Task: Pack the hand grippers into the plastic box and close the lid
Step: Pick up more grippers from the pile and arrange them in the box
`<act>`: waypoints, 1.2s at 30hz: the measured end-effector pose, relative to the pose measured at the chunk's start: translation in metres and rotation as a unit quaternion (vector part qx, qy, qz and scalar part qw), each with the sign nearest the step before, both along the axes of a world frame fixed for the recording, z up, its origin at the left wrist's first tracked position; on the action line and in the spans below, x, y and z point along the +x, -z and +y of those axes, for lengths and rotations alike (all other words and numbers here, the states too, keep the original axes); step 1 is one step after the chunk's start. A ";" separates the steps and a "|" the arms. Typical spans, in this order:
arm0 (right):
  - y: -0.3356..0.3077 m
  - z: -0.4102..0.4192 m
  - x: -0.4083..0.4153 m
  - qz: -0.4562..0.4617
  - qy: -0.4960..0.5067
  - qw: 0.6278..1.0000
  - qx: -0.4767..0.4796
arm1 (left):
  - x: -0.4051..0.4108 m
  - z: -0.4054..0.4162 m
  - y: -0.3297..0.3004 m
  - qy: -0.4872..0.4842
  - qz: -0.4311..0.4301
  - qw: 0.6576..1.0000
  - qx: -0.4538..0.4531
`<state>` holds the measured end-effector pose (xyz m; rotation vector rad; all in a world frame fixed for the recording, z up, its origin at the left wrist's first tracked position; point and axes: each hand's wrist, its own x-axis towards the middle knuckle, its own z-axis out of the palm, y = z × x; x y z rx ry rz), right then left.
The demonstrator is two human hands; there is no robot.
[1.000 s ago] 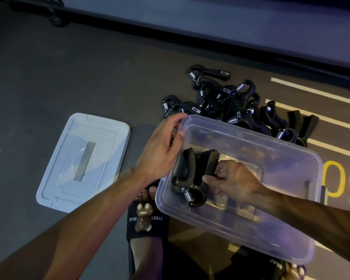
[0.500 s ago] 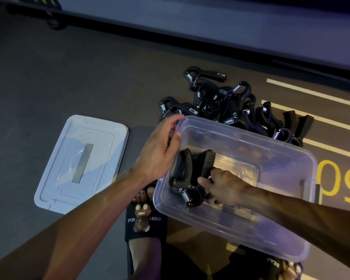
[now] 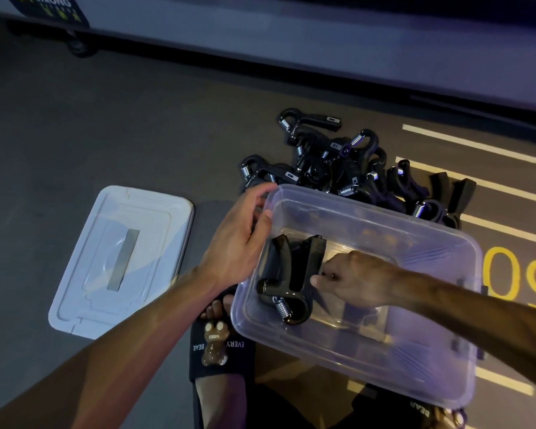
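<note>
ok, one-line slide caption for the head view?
Right hand sets a hand gripper into the clear plastic box while the left hand steadies its rim; lid and gripper pile wait.

The scene is dim, with a cool bluish-purple cast. Soft light from above leaves pale sheen on the clear plastic box [image 3: 369,209] and on the white lid [image 3: 121,258] well left of the grip. Black hand grippers [image 3: 338,162] beyond merge into shadow. Wide-angle bending curves edges; forearms nearest the camera look soft.
</note>
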<state>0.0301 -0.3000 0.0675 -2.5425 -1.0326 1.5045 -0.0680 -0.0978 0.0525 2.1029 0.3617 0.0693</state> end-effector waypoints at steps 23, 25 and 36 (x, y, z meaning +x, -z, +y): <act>-0.032 0.000 0.121 -0.275 -0.034 0.959 0.067 | 0.000 -0.001 0.000 -0.008 0.010 1.000 -0.019; -0.036 -0.001 0.120 -0.274 -0.029 0.957 0.090 | 0.000 0.000 -0.001 -0.007 0.007 1.000 -0.018; -0.123 0.009 0.102 -0.197 0.109 0.896 0.384 | 0.002 0.006 -0.015 -0.028 -0.037 0.997 0.059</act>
